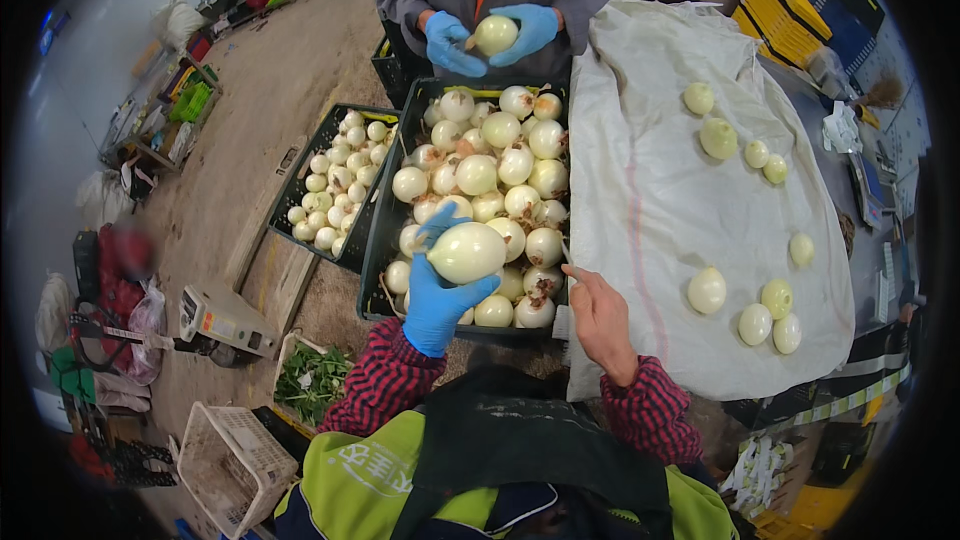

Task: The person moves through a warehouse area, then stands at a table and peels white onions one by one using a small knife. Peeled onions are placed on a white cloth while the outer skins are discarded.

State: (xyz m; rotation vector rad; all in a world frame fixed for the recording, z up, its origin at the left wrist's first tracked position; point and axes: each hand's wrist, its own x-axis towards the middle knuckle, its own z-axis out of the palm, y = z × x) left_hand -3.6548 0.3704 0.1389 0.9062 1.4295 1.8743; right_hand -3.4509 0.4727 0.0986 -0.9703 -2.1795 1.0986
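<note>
My left hand (450, 285), in a blue glove, holds a large peeled onion (469, 253) over the near part of a dark crate (369, 281) full of peeled onions. Bare, my right hand (600, 319) is at the crate's right edge, its fingers closed on a small thin tool, perhaps a knife (566, 251); most of it is hidden. Several onions (707, 290) lie apart on a white woven sheet (622, 255) to the right. Across the crate, a co-worker's blue-gloved hands (531, 34) hold another onion (495, 35).
A second dark crate (281, 202) with smaller onions stands left of the big one. Lower left are a box of green leaves (311, 382), an off-white plastic basket (225, 457) and a platform scale's head (225, 322). Yellow crates (784, 11) stand at the upper right.
</note>
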